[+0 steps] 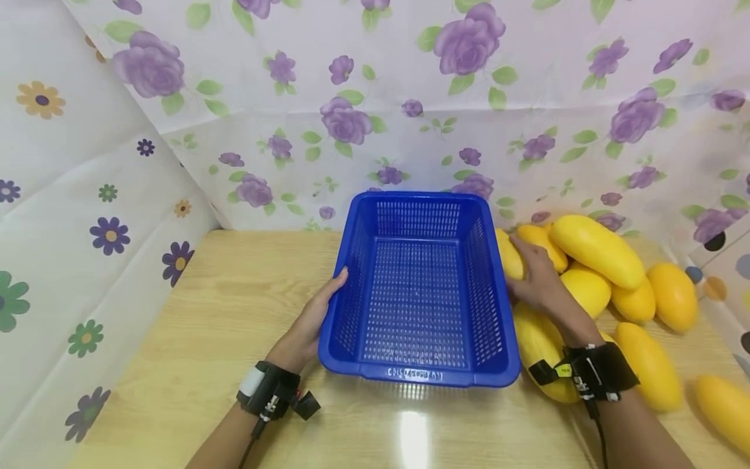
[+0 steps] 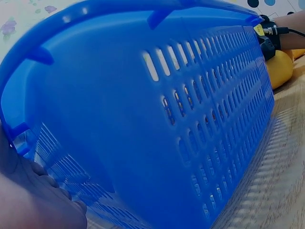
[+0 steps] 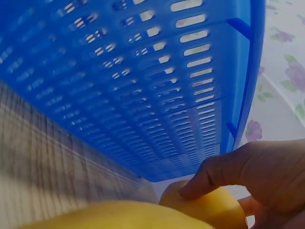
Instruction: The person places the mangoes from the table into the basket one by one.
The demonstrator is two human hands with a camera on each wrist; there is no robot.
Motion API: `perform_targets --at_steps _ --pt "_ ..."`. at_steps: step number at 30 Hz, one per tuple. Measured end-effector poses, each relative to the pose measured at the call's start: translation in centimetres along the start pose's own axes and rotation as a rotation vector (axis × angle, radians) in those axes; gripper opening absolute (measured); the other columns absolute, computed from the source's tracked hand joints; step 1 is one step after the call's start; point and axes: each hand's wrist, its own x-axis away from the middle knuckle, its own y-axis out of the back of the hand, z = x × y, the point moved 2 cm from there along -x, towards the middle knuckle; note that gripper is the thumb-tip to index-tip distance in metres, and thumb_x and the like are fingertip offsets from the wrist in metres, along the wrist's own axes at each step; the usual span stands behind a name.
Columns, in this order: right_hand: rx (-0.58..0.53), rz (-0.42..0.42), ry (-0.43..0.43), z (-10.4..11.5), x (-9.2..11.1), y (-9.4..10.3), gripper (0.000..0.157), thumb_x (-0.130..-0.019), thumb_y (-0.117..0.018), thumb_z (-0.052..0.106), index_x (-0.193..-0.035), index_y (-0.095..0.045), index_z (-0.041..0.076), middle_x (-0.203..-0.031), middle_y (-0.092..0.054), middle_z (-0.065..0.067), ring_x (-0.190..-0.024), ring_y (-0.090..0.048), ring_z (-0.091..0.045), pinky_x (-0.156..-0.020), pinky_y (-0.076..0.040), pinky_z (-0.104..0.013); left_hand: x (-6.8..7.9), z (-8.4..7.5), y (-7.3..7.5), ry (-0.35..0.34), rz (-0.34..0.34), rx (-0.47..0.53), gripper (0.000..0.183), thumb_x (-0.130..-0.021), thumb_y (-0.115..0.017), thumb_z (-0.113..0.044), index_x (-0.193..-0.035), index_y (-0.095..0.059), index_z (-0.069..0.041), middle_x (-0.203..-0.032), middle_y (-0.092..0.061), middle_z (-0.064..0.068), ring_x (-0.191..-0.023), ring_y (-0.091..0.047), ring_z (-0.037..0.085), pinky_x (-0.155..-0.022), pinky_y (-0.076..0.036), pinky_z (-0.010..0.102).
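Gripped in the right hand (image 1: 536,280) is one yellow mango (image 1: 508,255), the thumb (image 3: 209,179) pressed on one side and the fingers set behind; the hold is filled by the fruit. The mango is located just beside the right wall of the basket, toward its far end; whether it is raised off the table cannot be told. Basket (image 1: 416,374), one, blue, slotted in walls and base, open side up; its left rim is held by the left hand (image 1: 313,319). More mangoes (image 1: 597,251), yellow to orange, are heaped to the right of the basket, one lying partly beneath the right wrist and another set apart at the right edge of the head view. Black straps (image 1: 606,371) with small devices and cables are worn on both wrists. All is placed on a wood-grained table (image 1: 252,293), backed by white cloth (image 1: 293,91) printed with purple flowers and green leaves.
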Motion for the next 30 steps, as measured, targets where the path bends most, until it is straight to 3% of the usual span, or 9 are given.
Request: perform_targets --at_steps 7,14,30 --pt "0.002 -0.015 -0.086 0.6 1.0 2.0 0.085 -0.091 -0.062 0.01 -0.159 -0.012 0.003 -0.151 -0.016 -0.039 -0.133 -0.022 -0.054 -0.103 -0.023 -0.068 -0.2 0.0 -0.4 -0.01 0.038 0.019 0.068 -0.1 -0.042 -0.053 -0.158 -0.017 -0.026 -0.152 -0.025 0.026 -0.129 -0.04 0.037 -0.1 -0.038 0.05" --pt "0.054 -0.091 0.021 1.0 1.1 3.7 0.087 -0.087 -0.067 0.006 -0.155 -0.015 -0.007 -0.147 -0.022 -0.044 -0.131 -0.024 -0.059 -0.103 -0.023 -0.07 -0.2 -0.1 -0.4 -0.006 0.012 -0.001 0.069 -0.1 -0.043 -0.054 -0.158 -0.018 -0.027 -0.151 -0.026 0.025 -0.129 -0.039 0.037 -0.099 -0.038 0.049" --pt "-0.035 -0.165 0.048 4.0 2.5 5.5 0.084 -0.09 -0.066 0.012 -0.159 -0.018 0.006 -0.152 -0.022 -0.035 -0.131 -0.025 -0.052 -0.099 -0.024 -0.067 0.1 0.1 0.0 0.003 -0.015 0.009 0.071 -0.099 -0.043 -0.055 -0.158 -0.019 -0.025 -0.148 -0.032 0.022 -0.124 -0.045 0.033 -0.099 -0.039 0.05"
